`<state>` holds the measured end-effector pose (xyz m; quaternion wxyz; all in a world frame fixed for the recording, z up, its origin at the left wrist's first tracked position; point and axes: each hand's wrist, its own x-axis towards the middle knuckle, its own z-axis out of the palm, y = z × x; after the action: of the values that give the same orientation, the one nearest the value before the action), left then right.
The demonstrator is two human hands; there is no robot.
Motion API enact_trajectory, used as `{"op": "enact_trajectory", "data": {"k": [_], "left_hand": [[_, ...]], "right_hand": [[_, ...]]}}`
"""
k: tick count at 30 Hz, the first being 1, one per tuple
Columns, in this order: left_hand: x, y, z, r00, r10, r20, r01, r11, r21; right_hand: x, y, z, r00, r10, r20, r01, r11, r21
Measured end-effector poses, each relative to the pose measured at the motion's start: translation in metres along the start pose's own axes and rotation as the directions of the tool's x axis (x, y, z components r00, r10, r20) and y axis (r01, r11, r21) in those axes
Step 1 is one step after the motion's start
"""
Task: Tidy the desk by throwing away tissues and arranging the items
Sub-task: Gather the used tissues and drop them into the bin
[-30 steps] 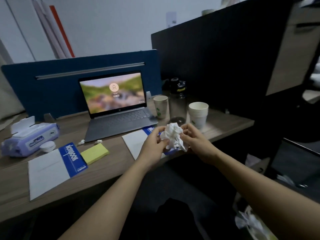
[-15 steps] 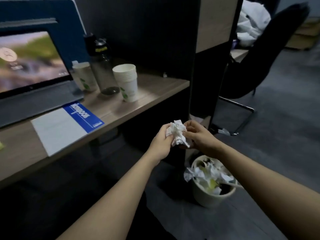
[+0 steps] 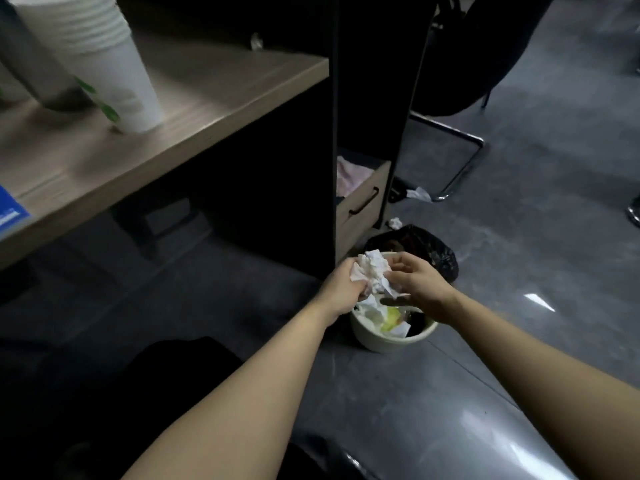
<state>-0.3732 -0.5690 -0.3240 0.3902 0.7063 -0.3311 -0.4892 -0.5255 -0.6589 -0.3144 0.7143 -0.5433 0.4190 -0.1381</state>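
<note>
I hold a crumpled white tissue (image 3: 372,273) between both hands, directly above a small cream bin (image 3: 393,337) on the dark floor (image 3: 519,220). My left hand (image 3: 341,289) grips the tissue's left side with curled fingers; my right hand (image 3: 417,284) pinches its right side, fingers bent around it. The bin already holds white paper scraps and something yellow. Just behind it sits a black bag (image 3: 426,245). At upper left, the wooden worktop (image 3: 207,109) carries a stack of white paper cups (image 3: 100,60) with a green leaf print, and a blue notebook corner (image 3: 10,213) shows at its left edge. Beyond the bin, a drawer (image 3: 363,199) stands partly open. Two small white scraps (image 3: 419,194) lie on the floor near a chair's metal leg (image 3: 460,164).
</note>
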Motion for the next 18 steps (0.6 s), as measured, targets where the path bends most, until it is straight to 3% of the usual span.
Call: {"op": "enact_trajectory", "data": {"k": [7, 13, 18], "left_hand": [[0.031, -0.011, 0.031, 0.990, -0.122, 0.070, 0.125, 0.991, -0.045], [0.035, -0.016, 0.028, 0.990, -0.135, 0.048, 0.130, 0.986, 0.100], [0.024, -0.031, 0.008, 0.994, -0.104, 0.022, 0.102, 0.989, 0.105]], "right_hand": [[0.018, 0.031, -0.028, 0.986, 0.110, -0.123, -0.104, 0.993, 0.055], [0.026, 0.042, -0.050, 0.939, 0.171, -0.299, -0.164, 0.985, 0.048], [0.022, 0.044, -0.047, 0.930, 0.185, -0.317, -0.199, 0.980, -0.013]]}}
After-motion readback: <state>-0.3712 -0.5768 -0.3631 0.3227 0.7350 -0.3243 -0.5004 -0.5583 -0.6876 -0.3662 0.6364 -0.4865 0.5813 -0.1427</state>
